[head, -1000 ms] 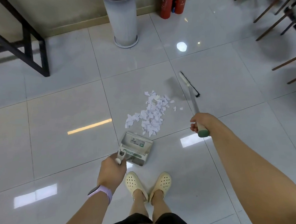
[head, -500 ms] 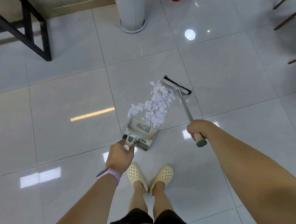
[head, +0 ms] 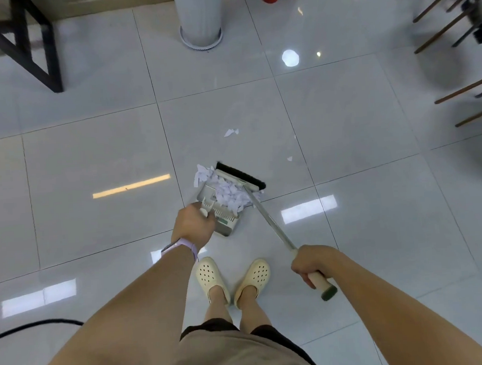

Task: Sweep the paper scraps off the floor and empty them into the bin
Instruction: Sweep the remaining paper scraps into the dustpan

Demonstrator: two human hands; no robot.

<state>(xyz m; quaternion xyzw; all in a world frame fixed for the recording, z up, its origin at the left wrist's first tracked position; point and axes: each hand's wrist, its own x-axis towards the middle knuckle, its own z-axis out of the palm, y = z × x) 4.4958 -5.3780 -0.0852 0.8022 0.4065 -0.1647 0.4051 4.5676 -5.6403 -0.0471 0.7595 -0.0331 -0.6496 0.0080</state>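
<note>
Swept since before, most paper scraps (head: pixel 229 193) now lie in the dustpan (head: pixel 224 211), broom head (head: pixel 241 176) at its front edge. Left hand (head: pixel 193 224) and right hand (head: pixel 314 262) fingers clamp both handles. Two scraps lie on open floor (head: pixel 343 125) beyond the dustpan.

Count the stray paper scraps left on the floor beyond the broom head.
2. One stray scrap lies far beyond the broom head; a smaller scrap lies nearer, to its right. Tinier bits may be lost in glare.

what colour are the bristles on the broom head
Black, under a white broom head; the bristles show clearly in the head view.
</note>
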